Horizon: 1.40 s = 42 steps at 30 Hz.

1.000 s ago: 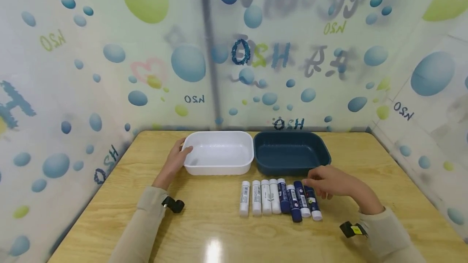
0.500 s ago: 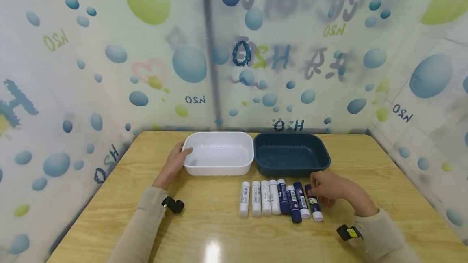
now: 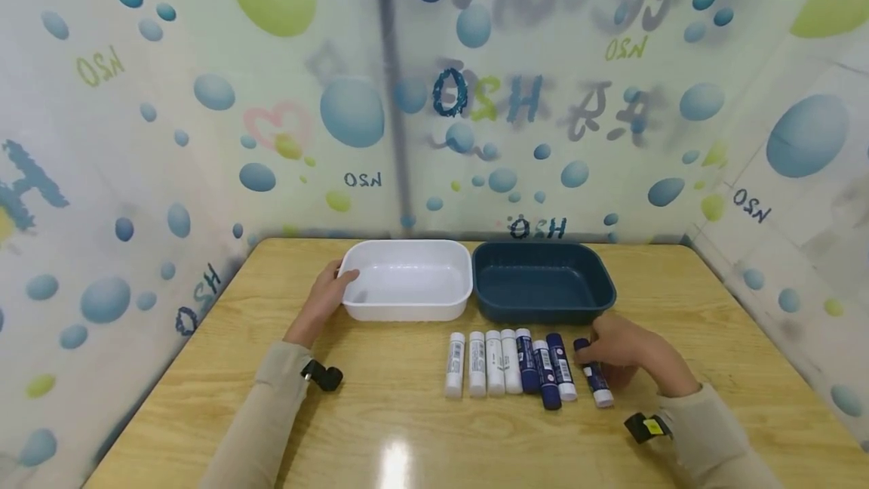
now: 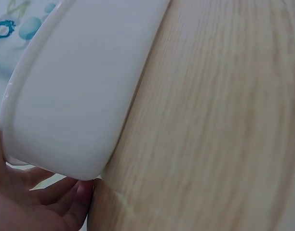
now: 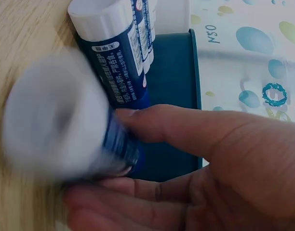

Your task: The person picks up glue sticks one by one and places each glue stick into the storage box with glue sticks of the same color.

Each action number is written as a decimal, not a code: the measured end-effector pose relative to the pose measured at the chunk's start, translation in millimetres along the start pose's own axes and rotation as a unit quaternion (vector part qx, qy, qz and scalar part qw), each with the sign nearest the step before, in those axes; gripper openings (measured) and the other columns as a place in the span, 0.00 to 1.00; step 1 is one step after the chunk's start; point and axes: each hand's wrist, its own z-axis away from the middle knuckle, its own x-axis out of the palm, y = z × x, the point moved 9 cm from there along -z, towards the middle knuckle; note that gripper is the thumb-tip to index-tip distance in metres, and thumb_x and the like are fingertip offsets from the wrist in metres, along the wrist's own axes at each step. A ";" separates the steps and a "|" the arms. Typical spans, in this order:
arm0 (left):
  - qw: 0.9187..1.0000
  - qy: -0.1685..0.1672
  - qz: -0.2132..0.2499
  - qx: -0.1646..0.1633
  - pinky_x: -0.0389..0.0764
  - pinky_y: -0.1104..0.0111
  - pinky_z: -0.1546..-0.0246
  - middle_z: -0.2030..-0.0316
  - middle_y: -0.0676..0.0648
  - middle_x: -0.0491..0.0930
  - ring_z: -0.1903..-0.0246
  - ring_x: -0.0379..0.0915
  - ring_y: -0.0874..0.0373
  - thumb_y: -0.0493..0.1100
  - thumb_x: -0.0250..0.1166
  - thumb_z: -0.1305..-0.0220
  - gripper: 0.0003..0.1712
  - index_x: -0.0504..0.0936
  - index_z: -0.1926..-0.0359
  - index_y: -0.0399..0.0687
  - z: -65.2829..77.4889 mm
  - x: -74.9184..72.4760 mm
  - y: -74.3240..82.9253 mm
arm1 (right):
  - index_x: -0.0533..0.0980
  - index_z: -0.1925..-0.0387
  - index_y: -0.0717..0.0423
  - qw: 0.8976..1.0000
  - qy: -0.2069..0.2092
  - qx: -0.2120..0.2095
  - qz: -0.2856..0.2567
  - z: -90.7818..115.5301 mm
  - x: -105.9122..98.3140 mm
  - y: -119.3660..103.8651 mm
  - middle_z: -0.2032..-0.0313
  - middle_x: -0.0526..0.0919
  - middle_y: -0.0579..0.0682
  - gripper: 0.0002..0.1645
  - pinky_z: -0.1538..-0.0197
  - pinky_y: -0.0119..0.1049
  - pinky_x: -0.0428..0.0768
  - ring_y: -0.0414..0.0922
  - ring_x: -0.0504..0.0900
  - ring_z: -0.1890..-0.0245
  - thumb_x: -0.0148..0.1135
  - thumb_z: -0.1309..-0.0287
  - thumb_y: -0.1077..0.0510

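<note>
My right hand (image 3: 627, 351) pinches the rightmost glue stick (image 3: 598, 382), a dark blue tube with a white end, between thumb and fingers. In the right wrist view this glue stick (image 5: 53, 120) is blurred, its white end toward the camera. Left of it lies a row of white glue sticks (image 3: 477, 364) and dark blue glue sticks (image 3: 560, 368). At the back left, my left hand (image 3: 323, 299) grips the end of a white tray (image 3: 407, 312), thumb over the rim. In the left wrist view, the fingers (image 4: 60, 202) bend below the tray's outer wall.
A dark teal tray (image 3: 543, 315) stands against the white one's right side, behind the row. Both rest on the wooden table (image 3: 380, 421) near its back edge. A wall (image 3: 577, 44) with printed bubbles rises right behind the table.
My right hand has come down on the rightmost glue stick, taken hold of it and drawn it slightly right, away from the row. My left hand stays on the white tray.
</note>
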 end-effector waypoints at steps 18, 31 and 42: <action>1.000 -0.002 -0.011 -0.006 0.60 0.46 0.23 0.22 0.33 0.57 0.24 0.57 0.38 0.53 0.50 0.21 0.38 0.55 0.21 0.37 -2.4 0.4 0.0 | 0.66 0.36 0.79 0.996 0.064 -0.064 0.016 27.3 -46.1 -19.7 0.50 0.81 0.71 0.36 0.67 0.42 0.88 0.47 0.85 0.68 0.62 0.33 0.54; 1.000 0.000 -0.004 -0.016 0.61 0.48 0.23 0.22 0.34 0.57 0.24 0.58 0.39 0.51 0.51 0.21 0.37 0.55 0.21 0.37 -2.1 0.6 -2.0 | 0.58 0.28 0.77 0.975 0.160 -0.148 -0.054 28.8 -81.4 -45.4 0.58 0.82 0.65 0.41 0.69 0.39 0.87 0.47 0.79 0.71 0.51 0.21 0.45; 1.000 -0.004 -0.008 -0.026 0.60 0.48 0.22 0.22 0.35 0.58 0.24 0.57 0.40 0.56 0.51 0.22 0.38 0.56 0.22 0.39 -3.7 -1.1 -6.1 | 0.45 0.22 0.73 0.967 0.140 -0.142 -0.156 0.7 -99.5 -58.7 0.35 0.67 0.79 0.41 0.59 0.45 0.90 0.58 0.85 0.53 0.45 0.18 0.49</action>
